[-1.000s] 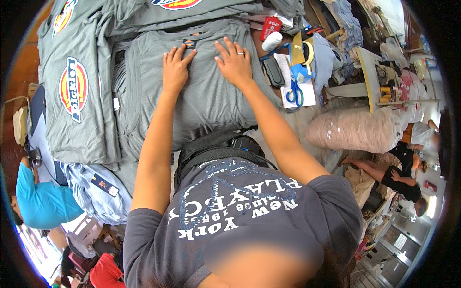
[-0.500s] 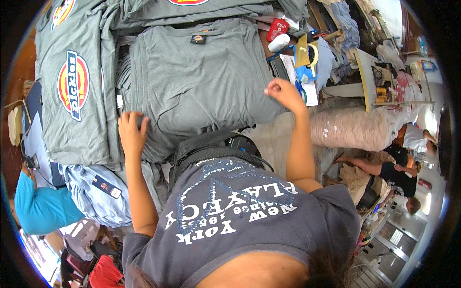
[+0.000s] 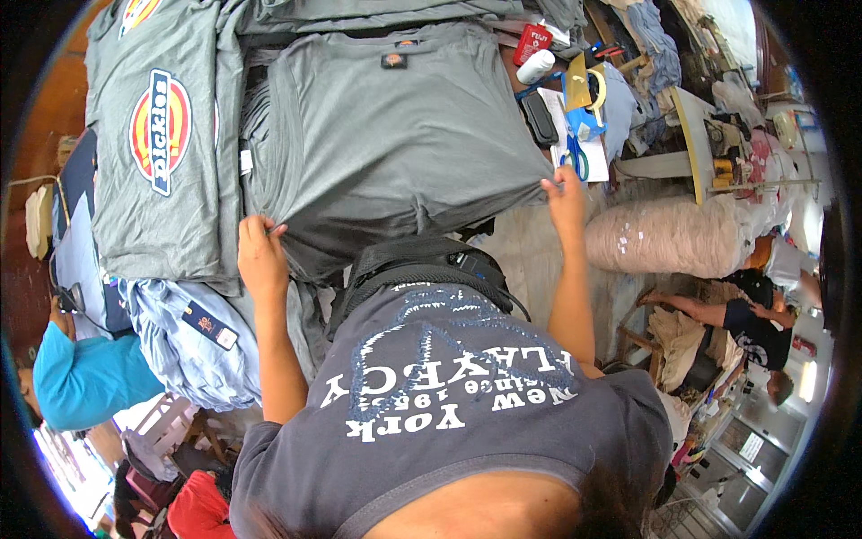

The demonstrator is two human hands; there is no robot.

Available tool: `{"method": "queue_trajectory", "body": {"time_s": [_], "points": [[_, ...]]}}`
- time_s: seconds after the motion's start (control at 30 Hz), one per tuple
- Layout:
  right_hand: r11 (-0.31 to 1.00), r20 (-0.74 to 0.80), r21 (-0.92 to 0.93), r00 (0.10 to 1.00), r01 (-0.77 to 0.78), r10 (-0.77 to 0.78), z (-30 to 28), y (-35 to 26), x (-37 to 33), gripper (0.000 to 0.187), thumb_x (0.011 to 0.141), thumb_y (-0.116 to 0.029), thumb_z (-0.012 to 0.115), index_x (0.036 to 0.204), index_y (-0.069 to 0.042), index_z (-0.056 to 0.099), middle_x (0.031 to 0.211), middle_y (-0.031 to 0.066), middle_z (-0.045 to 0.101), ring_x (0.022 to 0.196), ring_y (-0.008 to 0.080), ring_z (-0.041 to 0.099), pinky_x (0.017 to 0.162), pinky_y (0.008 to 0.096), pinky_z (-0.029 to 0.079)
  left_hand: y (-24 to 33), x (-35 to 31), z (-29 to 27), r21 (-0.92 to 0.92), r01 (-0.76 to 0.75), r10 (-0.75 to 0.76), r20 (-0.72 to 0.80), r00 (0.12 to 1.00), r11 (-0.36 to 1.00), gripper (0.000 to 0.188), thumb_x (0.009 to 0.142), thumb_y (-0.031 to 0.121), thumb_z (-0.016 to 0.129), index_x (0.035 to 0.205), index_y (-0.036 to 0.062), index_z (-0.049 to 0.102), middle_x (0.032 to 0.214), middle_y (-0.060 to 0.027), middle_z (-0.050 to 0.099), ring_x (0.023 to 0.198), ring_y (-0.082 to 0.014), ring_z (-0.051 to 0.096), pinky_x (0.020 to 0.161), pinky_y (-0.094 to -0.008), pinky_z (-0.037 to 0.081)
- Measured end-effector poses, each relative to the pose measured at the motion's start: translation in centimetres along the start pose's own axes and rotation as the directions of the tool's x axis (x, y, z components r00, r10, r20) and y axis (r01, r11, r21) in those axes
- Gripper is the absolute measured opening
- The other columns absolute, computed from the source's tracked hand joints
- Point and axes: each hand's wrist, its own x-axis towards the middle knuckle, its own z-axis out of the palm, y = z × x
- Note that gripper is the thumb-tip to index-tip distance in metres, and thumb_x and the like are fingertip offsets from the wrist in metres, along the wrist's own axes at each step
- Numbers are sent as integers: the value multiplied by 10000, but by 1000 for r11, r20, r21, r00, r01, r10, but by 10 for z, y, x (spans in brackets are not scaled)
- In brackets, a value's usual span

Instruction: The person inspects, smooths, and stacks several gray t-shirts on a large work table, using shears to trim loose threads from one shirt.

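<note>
A grey T-shirt (image 3: 386,135) lies spread on top of a stack of grey shirts in front of me, its neck with a small dark label at the far side. At its near left corner my left hand (image 3: 263,256) is closed, pinching the cloth edge. My right hand (image 3: 566,202) pinches the near right corner and holds it out to the right. Between the two hands the near edge is drawn taut, with creases running toward each corner. The shirts underneath are mostly hidden by it.
Left of the stack lies another pile of grey shirts (image 3: 126,207) with a bright round print. To the right are scissors (image 3: 575,157), a black case (image 3: 540,119), a white bottle (image 3: 535,67) and a tape roll (image 3: 594,90). A large wrapped bundle (image 3: 660,235) stands farther right. Other people are nearby on both sides.
Both hands have closed on the shirt's near corners. My right hand has moved right and slightly nearer, pulling the cloth outward, and the near edge has tightened. The view has shifted a little.
</note>
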Motion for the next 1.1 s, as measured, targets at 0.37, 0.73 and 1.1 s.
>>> {"method": "queue_trajectory", "body": {"time_s": [0.37, 0.73, 1.1], "points": [[575, 126, 815, 991, -74, -52, -91, -76, 204, 257, 754, -149, 643, 919, -96, 453, 747, 6, 486, 583, 88, 487, 561, 240, 479, -11, 172, -134, -579, -145, 62, -160, 985, 802, 177, 801, 165, 579, 894, 15, 561, 610, -11, 554, 533, -53, 488, 506, -156, 369], [764, -240, 254, 803, 594, -545, 29, -82, 168, 267, 751, -107, 574, 1007, -43, 540, 1004, 92, 544, 1039, 238, 477, 899, 319, 355, -14, 170, 9, -42, -412, 354, -436, 827, 910, 296, 751, 203, 606, 1019, 83, 566, 1004, -160, 561, 982, -294, 502, 851, -359, 377], [931, -63, 83, 935, 354, -350, 51, -34, 61, 279, 606, -1, 559, 858, -113, 592, 862, 33, 566, 871, 247, 494, 755, 343, 368, -28, 22, 38, -228, -237, 235, -36, 971, 944, 192, 735, 9, 563, 916, 69, 589, 1041, -104, 534, 969, -254, 518, 804, -312, 417]]}}
